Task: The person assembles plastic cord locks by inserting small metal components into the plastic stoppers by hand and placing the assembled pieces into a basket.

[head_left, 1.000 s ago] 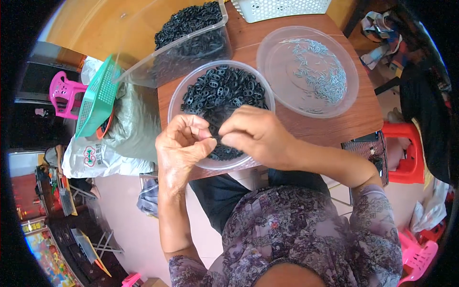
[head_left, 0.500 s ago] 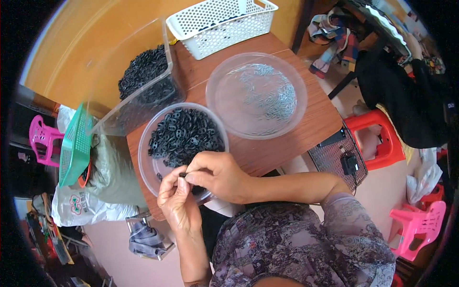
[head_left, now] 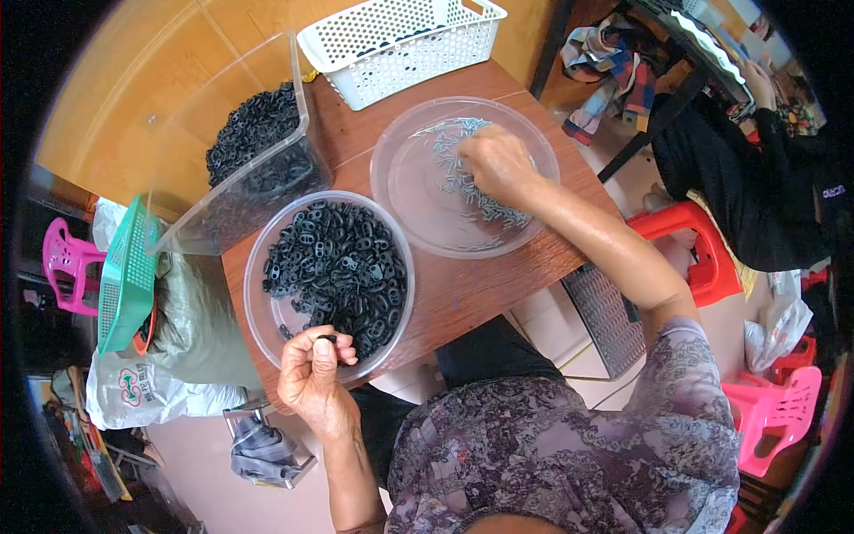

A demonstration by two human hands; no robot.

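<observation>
upper garment [head_left: 543, 440]: muted purple-grey fabric, printed overall with a dark, lace-like pattern. right sleeve [head_left: 685, 374]: loose, same print, ending near the elbow. trousers [head_left: 485, 356]: dark; partly hidden, cut cannot be determined.

A round tub [head_left: 281, 310] of clear, smooth plastic holds black pieces [head_left: 334, 249] that look like plastic (glossy where light catches their curves). Right of the tub, a shallow tray [head_left: 400, 198] of slightly cloudy, see-through plastic carries slim pins [head_left: 456, 183] with a silvery, metallic shine. Beyond the tub, a perforated basket [head_left: 436, 55] is white plastic. Beneath the tub, the bench [head_left: 471, 298] shows smooth, reddish-brown wood grain with a low sheen.
</observation>
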